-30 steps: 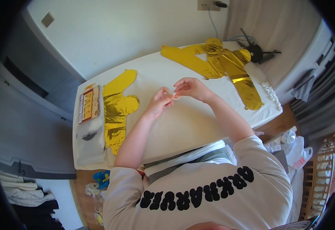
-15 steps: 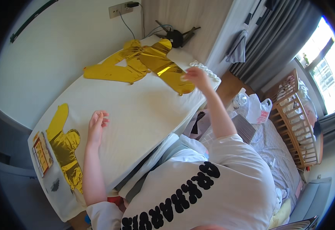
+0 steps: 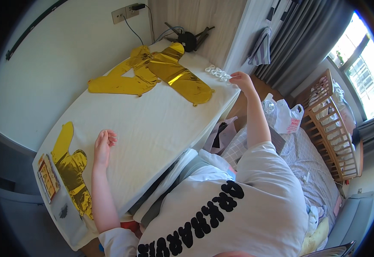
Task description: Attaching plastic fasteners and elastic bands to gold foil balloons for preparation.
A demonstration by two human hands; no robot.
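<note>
At the table's far right corner, my right hand pinches what looks like a thin white strip beside a small heap of white rings. The fingertips meet the heap's near edge. My left hand hovers over the left part of the white-covered table, fingers curled and close together; anything inside is hidden. Flat gold foil balloons lie across the far side of the table, partly overlapping. Left of my left forearm rests another gold foil balloon, uninflated and creased.
A black router with cables stands against the back wall. By the left edge lies a flat printed package. To my right are a bed with a white plastic bag on it, and a wooden crib.
My right hand has moved right, from over the end of a gold foil balloon to the white rings. My left hand stays nearly in place, and the view has shifted slightly.
</note>
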